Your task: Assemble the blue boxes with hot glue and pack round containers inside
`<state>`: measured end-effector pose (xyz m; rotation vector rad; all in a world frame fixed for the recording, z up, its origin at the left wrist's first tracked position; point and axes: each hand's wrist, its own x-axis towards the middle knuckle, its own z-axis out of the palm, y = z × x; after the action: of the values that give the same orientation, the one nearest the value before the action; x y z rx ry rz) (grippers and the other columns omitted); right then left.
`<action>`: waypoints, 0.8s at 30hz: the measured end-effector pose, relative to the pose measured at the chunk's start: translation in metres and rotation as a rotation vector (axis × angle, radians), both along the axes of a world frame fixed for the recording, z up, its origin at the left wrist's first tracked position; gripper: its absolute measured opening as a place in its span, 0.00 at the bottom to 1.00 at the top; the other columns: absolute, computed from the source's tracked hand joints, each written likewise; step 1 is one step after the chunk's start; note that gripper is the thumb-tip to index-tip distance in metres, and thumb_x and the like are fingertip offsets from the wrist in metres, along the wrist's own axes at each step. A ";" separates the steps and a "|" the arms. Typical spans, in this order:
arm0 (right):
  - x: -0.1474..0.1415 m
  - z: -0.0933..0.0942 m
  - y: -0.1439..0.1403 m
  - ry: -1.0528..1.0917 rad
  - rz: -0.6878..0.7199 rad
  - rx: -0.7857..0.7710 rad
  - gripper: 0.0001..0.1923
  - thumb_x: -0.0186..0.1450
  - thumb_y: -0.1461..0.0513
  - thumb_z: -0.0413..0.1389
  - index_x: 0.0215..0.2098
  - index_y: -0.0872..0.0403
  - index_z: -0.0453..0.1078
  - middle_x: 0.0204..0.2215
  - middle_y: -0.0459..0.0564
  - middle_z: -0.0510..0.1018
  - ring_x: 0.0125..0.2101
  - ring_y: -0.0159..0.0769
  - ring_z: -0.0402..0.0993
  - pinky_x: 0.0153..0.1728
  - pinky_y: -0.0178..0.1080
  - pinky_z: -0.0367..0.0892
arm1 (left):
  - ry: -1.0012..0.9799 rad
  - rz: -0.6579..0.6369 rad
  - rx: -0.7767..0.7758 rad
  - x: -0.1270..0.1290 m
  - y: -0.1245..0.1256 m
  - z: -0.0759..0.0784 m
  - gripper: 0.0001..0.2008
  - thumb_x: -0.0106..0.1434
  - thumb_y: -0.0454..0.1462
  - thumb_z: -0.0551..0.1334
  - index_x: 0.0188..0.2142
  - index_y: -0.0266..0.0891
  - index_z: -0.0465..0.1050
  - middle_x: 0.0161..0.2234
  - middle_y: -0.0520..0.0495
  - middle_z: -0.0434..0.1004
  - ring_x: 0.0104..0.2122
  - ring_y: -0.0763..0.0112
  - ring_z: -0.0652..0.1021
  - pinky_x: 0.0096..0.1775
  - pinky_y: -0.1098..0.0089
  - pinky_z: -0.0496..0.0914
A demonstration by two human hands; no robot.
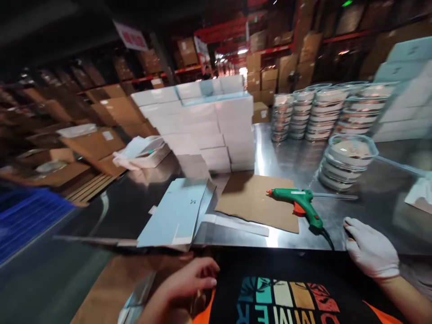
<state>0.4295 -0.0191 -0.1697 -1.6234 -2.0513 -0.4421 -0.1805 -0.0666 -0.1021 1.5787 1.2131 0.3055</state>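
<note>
Glue gun (305,198) parked on cardboard (249,198), neither hand on it; work looks paused partway.
Gun is mid-bench (285,164), nozzle left, glue stick (337,197) out the back, cable (328,239) dropping over the near edge. Left hand (194,279), bare, is short of the near edge: fingers curled, thumb apart, nothing seen between them. Right hand (373,247), white glove, is at the near edge, right of the cable; can't tell if the fingers grip anything, dark spot there unclear. Done, by my read: white boxes (202,126) piled far, more boxes (405,90) far right. Remaining loose: blue stack (173,209) near left, white strip (239,225) beside cardboard, tubs (347,164) right, taller tub stacks (326,114) beyond.
</note>
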 end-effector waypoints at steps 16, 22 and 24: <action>-0.038 0.042 0.062 0.379 0.135 -0.066 0.20 0.71 0.47 0.53 0.52 0.43 0.79 0.53 0.67 0.84 0.58 0.73 0.79 0.57 0.73 0.76 | 0.475 1.257 0.423 -0.090 0.102 0.109 0.36 0.54 0.48 0.78 0.54 0.28 0.72 0.63 0.15 0.74 0.67 0.29 0.72 0.59 0.48 0.72; -0.146 0.117 0.077 0.658 0.506 -0.335 0.35 0.70 0.37 0.54 0.62 0.51 0.75 0.65 0.65 0.78 0.67 0.65 0.73 0.70 0.67 0.65 | -0.003 1.062 0.551 -0.011 0.074 0.133 0.43 0.54 0.67 0.69 0.51 0.32 0.78 0.45 0.35 0.88 0.41 0.51 0.85 0.43 0.57 0.80; -0.190 0.141 0.077 0.846 0.653 -0.480 0.45 0.66 0.31 0.57 0.69 0.49 0.68 0.68 0.65 0.75 0.68 0.63 0.72 0.69 0.66 0.67 | -0.267 0.914 0.504 0.028 0.062 0.120 0.45 0.47 0.68 0.73 0.49 0.34 0.80 0.40 0.37 0.88 0.36 0.54 0.85 0.40 0.58 0.80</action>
<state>0.2396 0.0579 -0.0289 -0.9616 -1.8788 0.8706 -0.1526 -0.0048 0.0177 1.2135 1.6560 1.4511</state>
